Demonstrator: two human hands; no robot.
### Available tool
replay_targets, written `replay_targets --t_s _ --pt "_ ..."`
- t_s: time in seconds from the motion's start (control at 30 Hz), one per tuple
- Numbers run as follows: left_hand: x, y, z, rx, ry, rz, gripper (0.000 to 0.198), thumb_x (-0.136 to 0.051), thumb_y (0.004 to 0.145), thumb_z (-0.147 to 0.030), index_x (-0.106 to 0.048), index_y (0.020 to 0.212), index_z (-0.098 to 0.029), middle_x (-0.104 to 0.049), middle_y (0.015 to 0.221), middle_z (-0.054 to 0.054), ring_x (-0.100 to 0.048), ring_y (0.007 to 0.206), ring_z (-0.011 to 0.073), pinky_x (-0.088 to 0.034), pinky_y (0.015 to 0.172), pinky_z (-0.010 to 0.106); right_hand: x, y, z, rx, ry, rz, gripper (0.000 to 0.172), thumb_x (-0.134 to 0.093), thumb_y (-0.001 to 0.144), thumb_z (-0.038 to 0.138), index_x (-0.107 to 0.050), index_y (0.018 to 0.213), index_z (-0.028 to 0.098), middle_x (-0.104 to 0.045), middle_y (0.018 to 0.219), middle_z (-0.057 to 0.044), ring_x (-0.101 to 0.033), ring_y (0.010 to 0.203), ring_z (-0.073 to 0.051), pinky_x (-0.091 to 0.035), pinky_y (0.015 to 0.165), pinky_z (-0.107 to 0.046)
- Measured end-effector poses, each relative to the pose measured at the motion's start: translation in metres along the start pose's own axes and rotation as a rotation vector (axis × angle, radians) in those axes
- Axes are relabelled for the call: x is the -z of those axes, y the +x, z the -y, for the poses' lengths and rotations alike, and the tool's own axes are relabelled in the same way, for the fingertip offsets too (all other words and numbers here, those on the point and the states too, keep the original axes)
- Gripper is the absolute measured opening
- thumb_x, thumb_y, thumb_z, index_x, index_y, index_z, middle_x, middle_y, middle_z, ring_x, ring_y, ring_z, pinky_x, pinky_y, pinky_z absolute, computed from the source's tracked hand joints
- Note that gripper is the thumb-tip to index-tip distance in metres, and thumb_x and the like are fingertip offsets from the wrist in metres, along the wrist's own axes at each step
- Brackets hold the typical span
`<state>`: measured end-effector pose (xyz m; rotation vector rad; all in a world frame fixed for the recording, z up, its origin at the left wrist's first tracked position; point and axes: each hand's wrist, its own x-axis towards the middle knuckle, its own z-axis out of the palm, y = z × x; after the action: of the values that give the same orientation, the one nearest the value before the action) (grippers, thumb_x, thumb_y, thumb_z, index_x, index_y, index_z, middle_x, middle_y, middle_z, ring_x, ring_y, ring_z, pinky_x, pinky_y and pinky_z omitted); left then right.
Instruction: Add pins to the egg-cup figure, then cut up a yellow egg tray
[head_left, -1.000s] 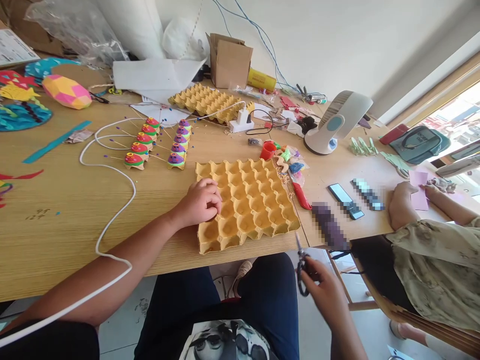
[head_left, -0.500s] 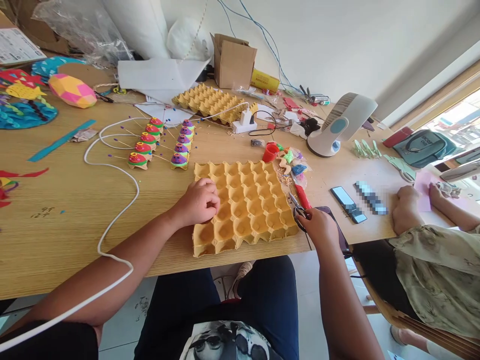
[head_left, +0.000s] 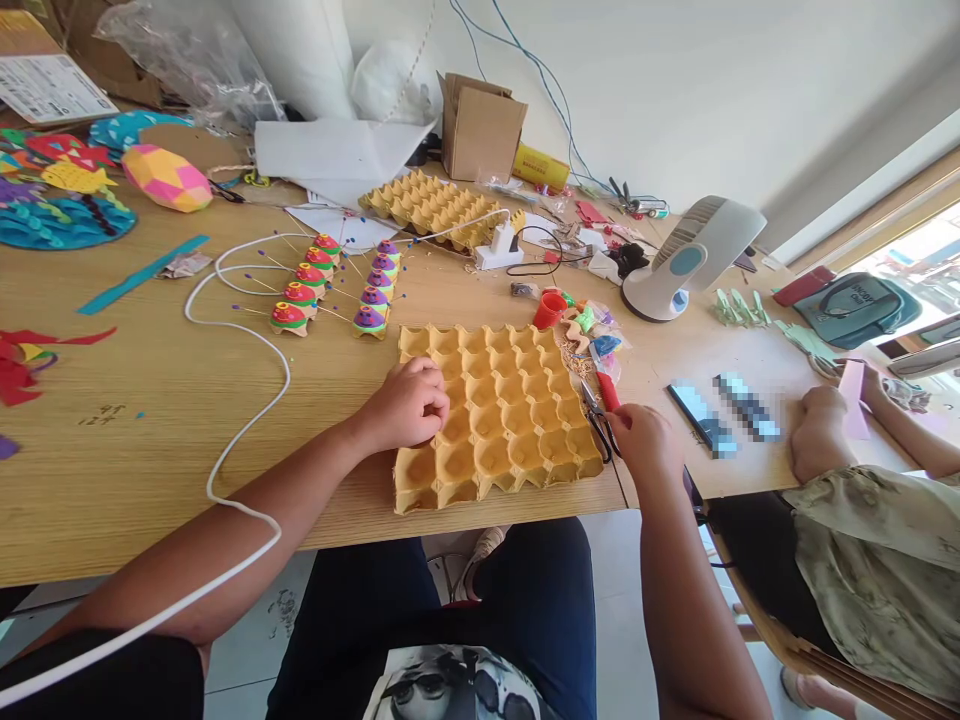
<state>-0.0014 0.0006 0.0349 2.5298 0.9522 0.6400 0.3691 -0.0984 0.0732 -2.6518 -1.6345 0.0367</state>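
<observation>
A yellow molded-pulp egg tray (head_left: 495, 420) lies in front of me at the table's front edge, its cups facing up. My left hand (head_left: 411, 403) rests on the tray's left side with its fingers curled over the edge; the fingertips are partly hidden. At the tray's right side, my right hand (head_left: 646, 440) has its fingers closed at the handles of black-handled scissors (head_left: 600, 420). The scissors point away from me, low at the table. Beside them lies a red-handled tool (head_left: 607, 390), partly hidden.
Two rows of painted egg-cup caterpillars (head_left: 304, 285) stand behind the tray, pins sticking out. A white cable (head_left: 225, 440) crosses my left arm. A red cup (head_left: 550, 310), colored clay, a fan (head_left: 694, 255) and another egg tray (head_left: 427, 205) sit farther back. Another person's hand (head_left: 821, 430) is at right.
The view has shifted slightly, so the table items appear farther right. My right hand's fingers have moved a little away from me along the scissors. My left hand stays on the tray.
</observation>
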Motion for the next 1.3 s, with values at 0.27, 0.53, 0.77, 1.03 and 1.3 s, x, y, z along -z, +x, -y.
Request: replay_targets --t_s 0.27,0.53,0.77,1.03,1.3 --pt "-0.002 0.000 0.001 0.018 -0.003 -0.002 0.019 -0.059 0.069 -0.015 -0.070 0.056 -0.024 -0.064 0.077 0.004 -0.054 0.106 0.0280 -0.042 0.090 0.044 0.003 0.067 0.008 -0.008 -0.029 0.111 0.045 -0.067 0.084 0.029 -0.067 0.128 0.018 -0.075 0.116 -0.015 -0.068 0.106 -0.029 -0.046 0.080 -0.034" --pt "-0.001 0.001 -0.003 0.023 -0.013 -0.013 0.019 -0.060 0.067 -0.011 -0.067 0.055 -0.023 -0.064 0.076 0.004 -0.054 0.103 0.0278 -0.043 0.090 0.044 0.021 0.075 0.006 -0.091 0.077 0.062 0.050 -0.048 0.093 0.027 -0.057 0.140 0.016 -0.071 0.122 -0.021 -0.066 0.106 -0.032 -0.047 0.084 -0.040" --pt "0.006 0.002 -0.004 0.068 -0.181 -0.045 0.028 -0.057 0.068 -0.009 -0.076 0.080 -0.025 -0.068 0.086 0.002 -0.055 0.108 0.0263 -0.045 0.100 0.042 0.041 0.016 0.010 -0.058 0.418 0.018 0.055 -0.033 0.100 0.043 -0.046 0.149 0.023 -0.072 0.095 -0.007 -0.059 0.064 -0.018 -0.047 0.058 -0.029" --pt "0.010 0.008 0.012 0.259 -0.233 -0.382 0.018 -0.057 0.083 -0.018 -0.069 0.095 -0.022 -0.072 0.107 0.003 -0.062 0.111 0.0235 -0.045 0.107 0.041 0.028 -0.078 0.036 0.141 0.940 0.208 0.056 -0.052 0.097 0.054 -0.052 0.144 0.024 -0.068 0.089 -0.003 -0.048 0.056 -0.013 -0.039 0.045 -0.024" --pt "0.008 0.009 0.005 0.214 -0.017 -0.203 0.027 -0.060 0.088 -0.023 -0.069 0.113 -0.022 -0.070 0.123 0.007 -0.062 0.118 0.0277 -0.048 0.106 0.046 0.026 -0.094 0.052 0.244 0.910 0.158 0.048 -0.050 0.099 0.049 -0.056 0.141 0.026 -0.073 0.107 -0.008 -0.065 0.079 -0.020 -0.052 0.061 -0.029"
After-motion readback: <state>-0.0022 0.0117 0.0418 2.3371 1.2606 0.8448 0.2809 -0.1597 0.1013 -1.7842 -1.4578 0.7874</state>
